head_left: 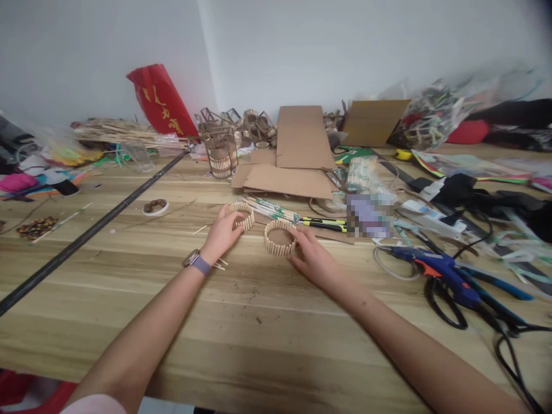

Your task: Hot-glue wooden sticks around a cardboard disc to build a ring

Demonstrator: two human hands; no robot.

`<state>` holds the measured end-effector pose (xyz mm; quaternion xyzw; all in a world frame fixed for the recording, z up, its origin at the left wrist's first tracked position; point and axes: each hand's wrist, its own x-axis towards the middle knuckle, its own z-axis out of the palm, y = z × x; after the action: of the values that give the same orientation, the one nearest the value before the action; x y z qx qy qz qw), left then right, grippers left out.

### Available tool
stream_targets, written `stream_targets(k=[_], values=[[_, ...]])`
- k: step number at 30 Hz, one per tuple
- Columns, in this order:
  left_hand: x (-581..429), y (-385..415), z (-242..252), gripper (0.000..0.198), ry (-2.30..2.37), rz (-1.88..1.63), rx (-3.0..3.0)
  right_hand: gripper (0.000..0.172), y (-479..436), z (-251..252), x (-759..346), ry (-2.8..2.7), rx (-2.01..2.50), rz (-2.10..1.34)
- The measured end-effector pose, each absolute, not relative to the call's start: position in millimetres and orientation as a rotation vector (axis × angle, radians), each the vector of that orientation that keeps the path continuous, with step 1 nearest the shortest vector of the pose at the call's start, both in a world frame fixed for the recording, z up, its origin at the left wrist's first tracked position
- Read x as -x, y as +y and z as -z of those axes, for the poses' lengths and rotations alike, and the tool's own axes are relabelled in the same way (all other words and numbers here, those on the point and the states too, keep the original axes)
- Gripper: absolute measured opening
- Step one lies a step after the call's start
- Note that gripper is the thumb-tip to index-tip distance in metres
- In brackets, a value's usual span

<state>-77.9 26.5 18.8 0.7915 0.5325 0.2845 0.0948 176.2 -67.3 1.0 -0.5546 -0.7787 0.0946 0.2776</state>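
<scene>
My left hand (222, 233) grips a small ring made of short wooden sticks (242, 215), with the thumb and fingers curled round its near side. My right hand (311, 255) rests against a second, slightly larger stick ring (280, 237), fingers closed on its right side. Both rings stand on the wooden table (259, 322) about a hand's width apart. A few loose sticks (219, 264) lie by my left wrist, which wears a watch (196, 261).
Behind the rings lie a bundle of sticks (269, 208), a yellow-black utility knife (325, 223) and cardboard sheets (297, 155). A blue glue gun (435, 270) with black cables sits to the right. Finished stick baskets (222, 152) and a red bag (161, 100) stand at the back.
</scene>
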Motion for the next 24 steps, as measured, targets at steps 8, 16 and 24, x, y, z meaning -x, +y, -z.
stream_targets(k=[8,16,24], values=[[82,20,-18,0.005,1.563,-0.895,-2.327,0.005,-66,-7,-175,-2.082,1.508,-0.211],[66,-19,-27,0.007,1.455,-0.803,-2.43,0.029,-81,-18,-200,-2.147,1.444,-0.092],[46,-29,-25,0.044,1.44,-0.702,-2.726,0.039,-70,-38,-216,-2.363,1.462,0.116]])
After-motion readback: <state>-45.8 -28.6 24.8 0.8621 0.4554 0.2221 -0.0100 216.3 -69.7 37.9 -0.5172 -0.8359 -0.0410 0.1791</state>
